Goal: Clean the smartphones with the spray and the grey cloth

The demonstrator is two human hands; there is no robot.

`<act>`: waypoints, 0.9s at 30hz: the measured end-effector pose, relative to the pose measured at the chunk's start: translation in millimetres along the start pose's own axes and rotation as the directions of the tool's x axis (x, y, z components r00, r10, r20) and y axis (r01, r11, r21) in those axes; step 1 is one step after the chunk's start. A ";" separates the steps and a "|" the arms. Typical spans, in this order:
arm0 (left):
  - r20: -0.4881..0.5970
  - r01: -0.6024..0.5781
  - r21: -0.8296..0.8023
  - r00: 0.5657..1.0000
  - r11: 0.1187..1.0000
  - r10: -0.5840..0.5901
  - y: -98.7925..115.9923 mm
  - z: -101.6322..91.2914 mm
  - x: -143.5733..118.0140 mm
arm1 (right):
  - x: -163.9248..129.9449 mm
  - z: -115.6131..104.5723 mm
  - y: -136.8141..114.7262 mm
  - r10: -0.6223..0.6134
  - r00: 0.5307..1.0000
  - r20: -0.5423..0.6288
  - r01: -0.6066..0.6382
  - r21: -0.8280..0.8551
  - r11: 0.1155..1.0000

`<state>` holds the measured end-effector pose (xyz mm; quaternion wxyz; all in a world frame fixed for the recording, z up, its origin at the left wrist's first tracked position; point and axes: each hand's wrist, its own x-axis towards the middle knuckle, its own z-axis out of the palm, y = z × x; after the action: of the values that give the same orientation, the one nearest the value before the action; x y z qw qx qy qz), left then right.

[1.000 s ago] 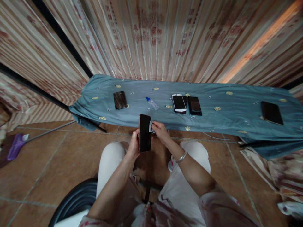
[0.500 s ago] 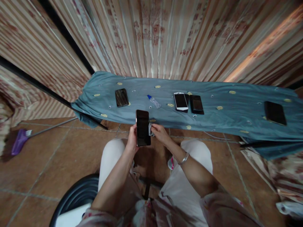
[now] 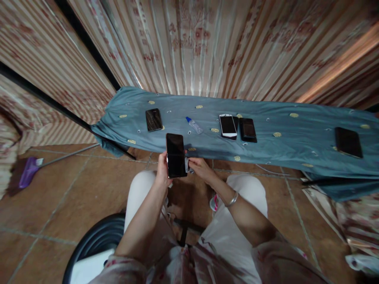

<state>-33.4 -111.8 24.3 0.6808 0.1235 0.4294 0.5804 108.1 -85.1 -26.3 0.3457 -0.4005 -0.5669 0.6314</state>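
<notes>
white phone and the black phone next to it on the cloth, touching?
Cannot tell. Head view: white phone and black phone lie side by side; a dark strip between them hides any gap.

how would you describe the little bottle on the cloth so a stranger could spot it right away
Start at the long teal cloth-covered table in front of the striped curtain. Between the lone dark phone on its left part and the white-framed phone near the middle lies a small clear plastic bottle with a blue cap, tipped on its side. It is the only thing there that is not a flat phone.

blue cloth (image 3: pixel 281 148) | four phones | dropper bottle (image 3: pixel 194 125) | purple mop (image 3: pixel 28 172)
</notes>
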 end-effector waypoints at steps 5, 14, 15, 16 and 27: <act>-0.015 -0.058 -0.029 0.998 0.998 0.058 5.9 2.2 -1.8 | -5.2 1.1 -0.7 0.039 0.996 0.079 -0.041 0.027 0.999; -0.069 -0.162 -0.059 0.985 0.985 0.158 17.2 13.7 -1.3 | -13.9 11.8 -11.2 0.126 0.973 0.196 -0.180 0.290 0.940; -0.066 -0.167 -0.054 0.984 0.985 0.163 18.6 15.1 -0.8 | -15.1 12.0 -13.6 0.139 0.969 0.203 -0.201 0.329 0.923; -0.064 -0.173 -0.053 0.983 0.983 0.170 19.9 16.7 0.3 | -16.2 11.9 -16.1 0.155 0.966 0.206 -0.223 0.367 0.903; -0.049 -0.206 0.005 0.977 0.978 0.206 19.5 46.9 45.6 | 2.7 3.0 -15.8 0.352 0.924 0.149 -0.330 0.776 0.538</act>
<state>-14.5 -49.7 45.4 0.6061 0.1531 0.4309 0.6508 103.9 -82.1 -10.8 0.3635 -0.3173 -0.1371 0.8651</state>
